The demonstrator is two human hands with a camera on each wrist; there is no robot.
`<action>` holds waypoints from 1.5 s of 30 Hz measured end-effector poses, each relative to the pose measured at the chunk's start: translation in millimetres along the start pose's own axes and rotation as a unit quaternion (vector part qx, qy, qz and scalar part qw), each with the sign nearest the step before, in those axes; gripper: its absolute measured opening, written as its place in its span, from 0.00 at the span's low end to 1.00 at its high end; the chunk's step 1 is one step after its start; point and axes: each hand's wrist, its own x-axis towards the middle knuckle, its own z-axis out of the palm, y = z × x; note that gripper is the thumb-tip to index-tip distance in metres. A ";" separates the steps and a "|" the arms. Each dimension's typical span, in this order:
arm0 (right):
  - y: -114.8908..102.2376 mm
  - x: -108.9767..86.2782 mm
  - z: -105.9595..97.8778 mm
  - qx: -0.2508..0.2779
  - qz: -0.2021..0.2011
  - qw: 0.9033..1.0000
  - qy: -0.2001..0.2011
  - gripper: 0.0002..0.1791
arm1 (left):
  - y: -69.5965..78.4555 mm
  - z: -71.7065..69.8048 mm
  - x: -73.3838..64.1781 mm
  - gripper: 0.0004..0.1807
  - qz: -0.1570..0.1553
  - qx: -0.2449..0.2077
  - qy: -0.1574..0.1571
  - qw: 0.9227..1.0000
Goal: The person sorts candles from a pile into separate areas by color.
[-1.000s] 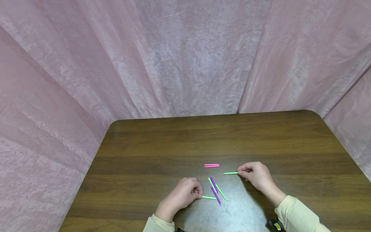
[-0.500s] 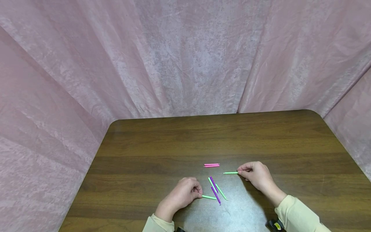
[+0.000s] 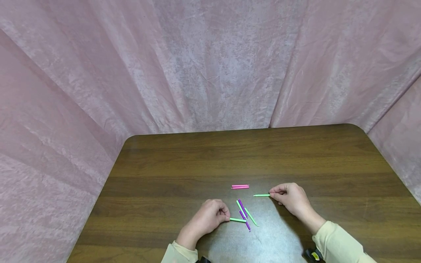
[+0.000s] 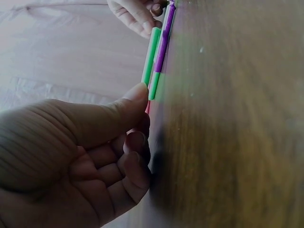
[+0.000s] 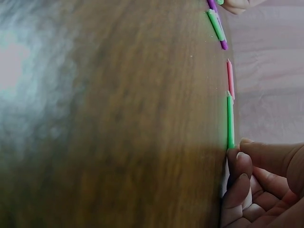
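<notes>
My left hand [image 3: 210, 218] pinches the end of a thin green candle [image 3: 237, 220] between thumb and fingertips. Its free end points right and passes over a purple candle [image 3: 248, 225] in the head view. My right hand [image 3: 292, 198] pinches another green candle [image 3: 261, 195] by its right end, low at the tabletop, wick end pointing left. Between the hands lies a loose group: a green candle [image 3: 241, 209] against a second purple candle [image 3: 242, 208], and a slanted green candle [image 3: 251, 217] just right of them.
Two pink candles [image 3: 240, 187] lie side by side beyond the group. The brown wooden table [image 3: 184, 157] reaches back to a pink curtain [image 3: 210, 65]. Black wrist cameras show by both cuffs, such as the right one [image 3: 313, 255].
My left hand has raised its green candle a little, so it now crosses over the purple candle. The right hand and its candle have hardly moved.
</notes>
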 end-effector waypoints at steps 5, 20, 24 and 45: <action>-0.7 -1.1 -0.8 0.002 -0.002 1.000 0.002 0.05 | 0.4 0.8 1.4 0.09 -0.006 -0.008 0.000 1.000; -3.1 -10.3 1.8 0.012 0.006 1.000 0.001 0.04 | 1.8 4.7 4.2 0.08 -0.021 -0.027 0.022 0.999; -4.5 -13.8 3.5 0.016 0.002 1.000 0.000 0.04 | 1.9 6.0 6.2 0.08 -0.024 -0.022 0.037 0.999; -12.8 -26.5 8.1 0.008 -0.013 1.000 0.001 0.03 | 9.2 2.5 14.6 0.08 -0.035 -0.021 0.044 0.998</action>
